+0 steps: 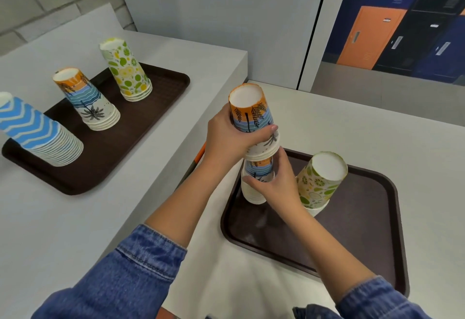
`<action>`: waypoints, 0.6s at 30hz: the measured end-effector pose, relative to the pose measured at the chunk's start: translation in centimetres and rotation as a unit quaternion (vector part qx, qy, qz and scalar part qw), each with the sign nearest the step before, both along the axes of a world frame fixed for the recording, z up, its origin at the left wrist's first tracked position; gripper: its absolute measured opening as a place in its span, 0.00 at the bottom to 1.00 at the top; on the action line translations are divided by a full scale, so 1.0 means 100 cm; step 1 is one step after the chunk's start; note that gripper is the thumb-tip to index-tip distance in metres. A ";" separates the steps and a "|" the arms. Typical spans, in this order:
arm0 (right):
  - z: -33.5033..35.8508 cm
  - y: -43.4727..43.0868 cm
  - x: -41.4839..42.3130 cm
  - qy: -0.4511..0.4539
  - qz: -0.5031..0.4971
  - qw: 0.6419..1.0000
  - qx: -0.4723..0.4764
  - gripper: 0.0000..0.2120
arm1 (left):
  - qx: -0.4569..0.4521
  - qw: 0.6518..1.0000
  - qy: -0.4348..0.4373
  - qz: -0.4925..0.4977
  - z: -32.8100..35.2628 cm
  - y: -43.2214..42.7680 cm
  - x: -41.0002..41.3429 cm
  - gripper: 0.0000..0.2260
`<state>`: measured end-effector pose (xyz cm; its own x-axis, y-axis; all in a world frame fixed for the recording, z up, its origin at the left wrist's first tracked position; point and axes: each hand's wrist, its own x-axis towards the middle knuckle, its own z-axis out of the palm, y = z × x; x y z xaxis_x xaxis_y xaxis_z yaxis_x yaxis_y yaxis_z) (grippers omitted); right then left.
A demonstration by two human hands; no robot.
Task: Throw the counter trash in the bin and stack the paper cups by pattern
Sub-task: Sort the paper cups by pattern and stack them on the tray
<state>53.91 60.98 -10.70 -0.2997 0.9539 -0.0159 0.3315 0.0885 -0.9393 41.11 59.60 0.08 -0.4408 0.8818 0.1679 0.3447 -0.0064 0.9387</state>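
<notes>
My left hand (226, 137) grips a short stack of upside-down palm-pattern cups (251, 115), held just above a second palm-pattern stack (254, 188). That lower stack stands on the right brown tray (364, 243), and my right hand (274, 183) is wrapped around it. A citrus-pattern stack (319, 180) stands on the same tray, just right of my right hand. On the left brown tray (141, 127) stand three more upside-down stacks: blue zigzag cups (37, 132), palm cups (85, 97) and citrus cups (125, 69).
Two white counters meet with a narrow gap (193, 165) between them, where something orange shows. A grey brick wall rises at the back left, a white panel stands behind, and blue and orange lockers (392, 29) are at the far right.
</notes>
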 end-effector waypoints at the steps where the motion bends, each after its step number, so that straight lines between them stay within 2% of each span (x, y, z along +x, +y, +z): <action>1: 0.000 0.002 -0.003 0.004 0.001 1.000 -0.002 0.44 | 0.003 1.000 -0.001 0.003 0.002 0.000 0.000 0.27; 7: -0.002 0.001 -0.010 -0.032 -0.033 0.999 0.006 0.33 | 0.042 0.999 -0.018 0.022 0.018 0.000 -0.007 0.26; 18: 0.021 0.004 -0.006 -0.031 -0.041 0.998 0.027 0.30 | 0.079 0.993 -0.032 0.084 0.032 -0.010 -0.027 0.23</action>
<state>53.30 61.36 -8.56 -0.2206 0.9751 0.0208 0.3972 0.1093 -0.9112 38.41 58.58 3.32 -0.5941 0.7593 0.2655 0.2927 -0.1033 0.9506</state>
